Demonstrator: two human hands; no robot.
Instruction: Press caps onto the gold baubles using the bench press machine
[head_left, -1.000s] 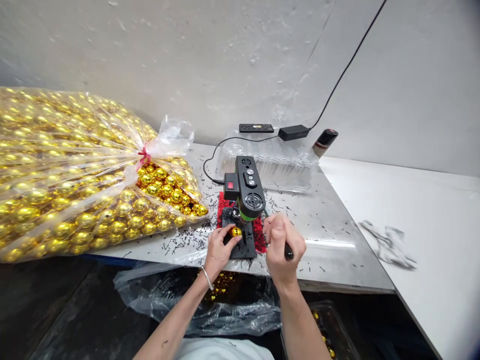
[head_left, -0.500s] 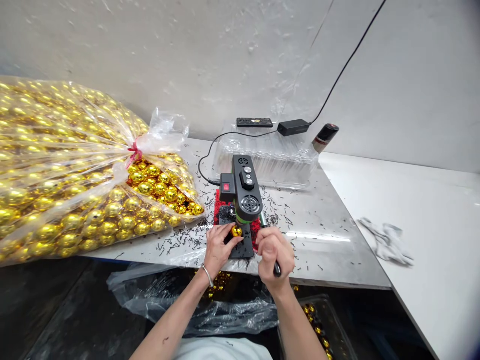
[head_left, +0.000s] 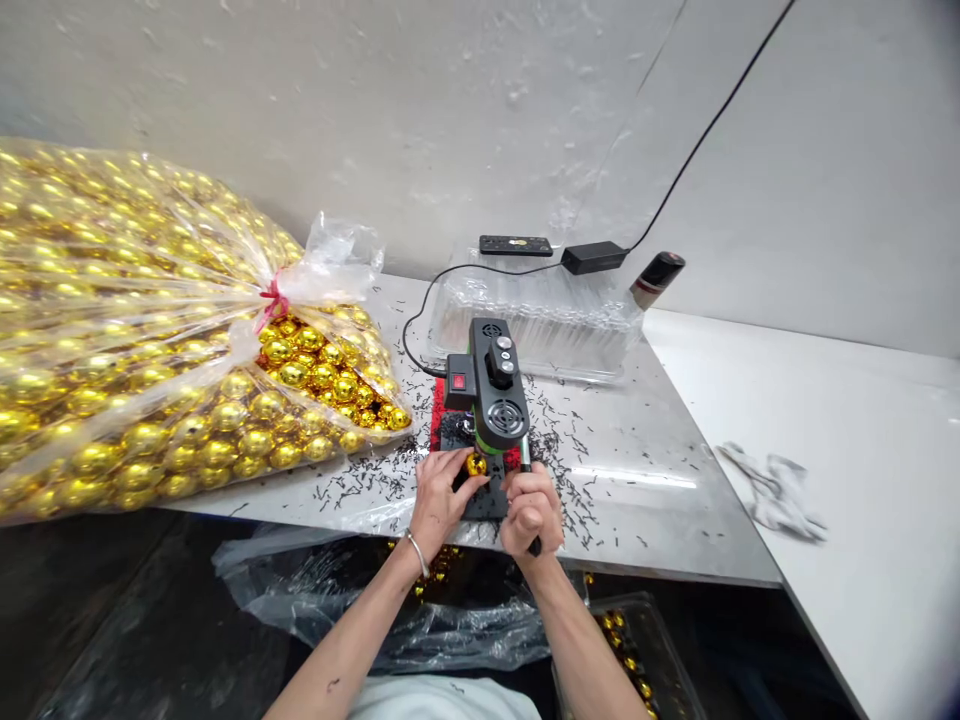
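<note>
My left hand (head_left: 441,492) pinches a shiny gold ball (head_left: 476,464) between thumb and fingers, right below the head of a small black bench drill press (head_left: 501,385). The ball sits over the machine's black base plate (head_left: 486,504); the tool tip above it is hidden by the head. My right hand (head_left: 532,512) is wrapped round the black-gripped lever (head_left: 526,455) on the machine's right side. A red mat (head_left: 437,415) shows under the base. Dark curly shavings (head_left: 360,482) lie scattered around the machine.
A big clear bag of gold balls (head_left: 172,370), tied with red string, fills the left. Behind the machine are a clear plastic tray (head_left: 540,325), a power adapter (head_left: 595,257) and a dark-capped can (head_left: 658,278). White gloves (head_left: 776,490) lie right. Plastic sheeting (head_left: 360,620) hangs below the table edge.
My right hand has swung the lever inward, left toward the machine, and the machine's head sits slightly lower. My left hand keeps holding the gold ball in place.
</note>
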